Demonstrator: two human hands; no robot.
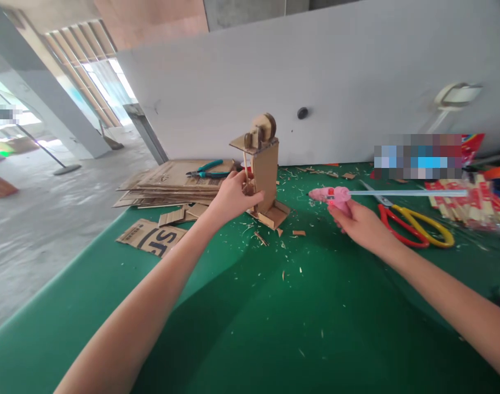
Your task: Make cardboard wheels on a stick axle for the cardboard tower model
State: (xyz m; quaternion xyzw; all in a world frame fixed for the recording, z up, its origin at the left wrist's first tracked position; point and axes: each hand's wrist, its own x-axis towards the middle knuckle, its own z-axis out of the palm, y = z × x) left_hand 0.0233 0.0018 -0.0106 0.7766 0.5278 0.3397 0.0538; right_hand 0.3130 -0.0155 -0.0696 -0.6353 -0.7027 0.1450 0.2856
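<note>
A tall cardboard model (pixel 266 175) stands upright on the green table, with a round cardboard wheel (pixel 269 127) on its top and a small tray-like base at its foot. My left hand (pixel 237 194) is closed round the model's left side at mid-height; some of its fingertips are hidden behind the cardboard. To the right, my right hand (pixel 350 219) grips a pink hot glue gun (pixel 331 195) by its handle. The gun's nozzle points left towards the model, apart from it. A long clear glue stick (pixel 409 192) sticks out of the gun's back.
Flat cardboard sheets (pixel 171 183) lie stacked at the back left, with teal-handled pliers (pixel 211 169) on top. Scissors (pixel 414 224) with red and yellow handles rest on the right, near packaged sticks (pixel 471 205). Cardboard scraps (pixel 151 236) and glue strands litter the green table (pixel 250 328). A white board (pixel 335 71) stands behind.
</note>
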